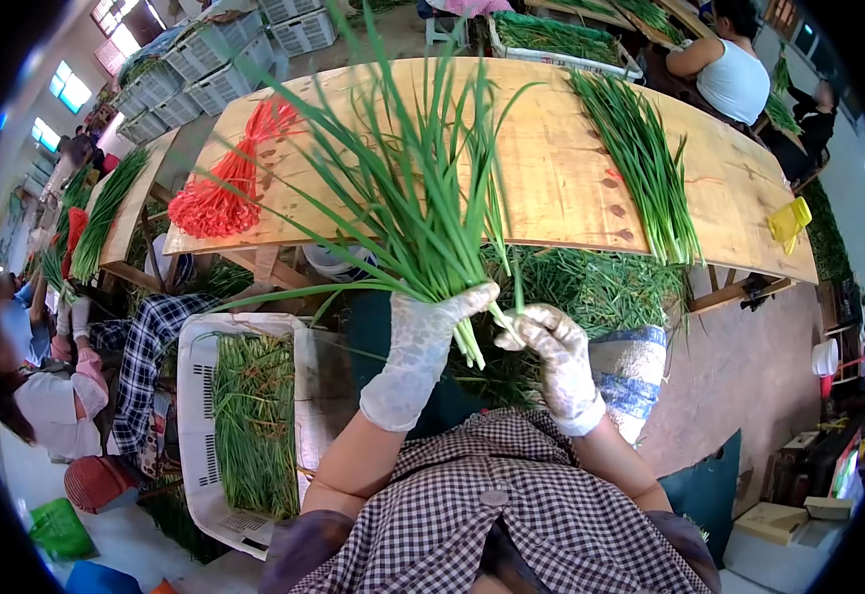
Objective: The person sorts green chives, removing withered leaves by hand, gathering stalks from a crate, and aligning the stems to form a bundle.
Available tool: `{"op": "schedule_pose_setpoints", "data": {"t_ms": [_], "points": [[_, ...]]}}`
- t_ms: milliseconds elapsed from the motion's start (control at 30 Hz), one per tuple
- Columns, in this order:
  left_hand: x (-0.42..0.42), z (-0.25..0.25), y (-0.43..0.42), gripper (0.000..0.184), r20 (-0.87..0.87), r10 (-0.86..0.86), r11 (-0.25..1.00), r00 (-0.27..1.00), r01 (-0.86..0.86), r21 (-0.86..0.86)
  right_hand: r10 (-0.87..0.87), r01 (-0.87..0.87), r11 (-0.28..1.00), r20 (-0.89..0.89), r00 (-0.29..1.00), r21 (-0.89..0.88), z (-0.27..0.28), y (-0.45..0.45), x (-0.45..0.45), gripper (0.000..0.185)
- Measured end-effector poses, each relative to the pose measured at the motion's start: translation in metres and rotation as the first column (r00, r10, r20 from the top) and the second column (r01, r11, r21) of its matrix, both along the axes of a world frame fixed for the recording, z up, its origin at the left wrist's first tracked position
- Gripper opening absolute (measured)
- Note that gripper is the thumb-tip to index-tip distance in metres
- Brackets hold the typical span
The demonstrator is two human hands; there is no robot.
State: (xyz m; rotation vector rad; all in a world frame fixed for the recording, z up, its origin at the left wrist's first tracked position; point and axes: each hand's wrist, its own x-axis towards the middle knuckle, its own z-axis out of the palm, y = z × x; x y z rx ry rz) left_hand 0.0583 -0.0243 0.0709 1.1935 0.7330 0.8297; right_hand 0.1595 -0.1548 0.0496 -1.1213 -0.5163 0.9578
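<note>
Red strands (229, 188): lying fanned on the wooden table (541, 148), toward its left end.
White crate (202, 376): standing left of the person, holding loose greens (254, 426).
Left hand (417, 342): gloved, gripping the green bunch (422, 218) around its lower stalks.
Green bunch: spreading upward from the left hand, its leaves fanning out before the table.
Right hand (554, 354): gloved, fingers curling inward, pinching a thin stem just beside the bunch's base.
Second bunch (640, 163): lying on the table, right of middle.
Yellow object (791, 220): resting at the table's right end.
</note>
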Motion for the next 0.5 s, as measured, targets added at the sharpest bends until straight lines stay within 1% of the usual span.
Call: {"op": "schedule_pose_setpoints", "data": {"t_ms": [33,67,100,133,167,200,233,267,300,333,367,400,467,500], "points": [[-0.001,0.002,0.005,0.032,0.072,0.053,0.997,0.996,-0.05,-0.052,-0.036,0.036,0.999,-0.035,0.999,-0.003,-0.005,-0.008,0.001,0.017],[-0.007,0.01,0.013,0.03,0.105,0.061,0.998,0.993,-0.061,-0.001,-0.071,0.07,0.997,-0.069,0.995,-0.007,-0.009,-0.017,0.003,0.016],[-0.013,0.011,0.024,0.03,0.151,0.085,0.996,0.985,-0.081,-0.028,-0.074,0.065,0.986,-0.053,0.996,-0.154,-0.012,-0.028,0.007,0.015],[-0.017,0.015,0.032,0.029,0.197,0.111,0.993,0.974,-0.102,-0.055,-0.017,0.022,0.969,0.021,1.0,-0.245,-0.031,-0.034,0.014,0.023],[-0.021,0.023,0.034,0.027,0.335,0.133,0.978,0.933,-0.069,-0.197,0.372,-0.057,0.799,0.418,0.829,-0.598,-0.038,-0.043,0.033,0.032],[-0.026,0.031,0.034,0.023,0.302,0.156,0.966,0.94,-0.082,-0.245,0.757,0.092,0.524,0.512,0.405,-0.847,-0.039,-0.047,0.046,0.04],[-0.029,0.027,0.037,0.021,0.325,0.12,0.974,0.938,-0.049,-0.221,0.805,0.251,0.471,0.528,0.271,-0.846,-0.051,-0.041,0.051,0.05],[-0.029,0.02,0.04,0.022,0.346,0.08,0.981,0.935,-0.012,-0.194,0.674,0.306,0.588,0.662,0.328,-0.749,-0.057,-0.034,0.057,0.05],[-0.026,0.012,0.04,0.022,0.341,0.074,0.981,0.937,-0.006,-0.195,0.398,0.127,0.741,0.585,0.706,-0.659,-0.057,-0.02,0.059,0.049],[-0.022,0.004,0.04,0.023,0.299,0.074,0.976,0.951,-0.008,-0.217,0.11,0.043,0.884,0.297,0.949,-0.466,-0.054,0.0,0.059,0.049],[-0.018,0.002,0.038,0.023,0.261,0.073,0.972,0.963,-0.01,-0.234,0.123,-0.057,0.901,0.126,0.984,-0.43,-0.038,0.02,0.06,0.046],[-0.014,0.004,0.031,0.022,0.275,0.089,0.98,0.957,-0.035,-0.194,0.145,-0.151,0.915,-0.045,0.988,-0.373,-0.023,0.037,0.06,0.044],[-0.004,0.002,0.026,0.025,0.208,0.182,0.971,0.961,-0.142,-0.193,0.262,-0.3,0.947,-0.264,0.928,-0.115,-0.036,0.062,0.058,0.036],[-0.003,0.003,0.025,0.031,0.187,0.199,0.962,0.962,-0.156,-0.225,0.175,-0.202,0.977,-0.298,0.938,-0.063,-0.031,0.067,0.049,0.029]]}}
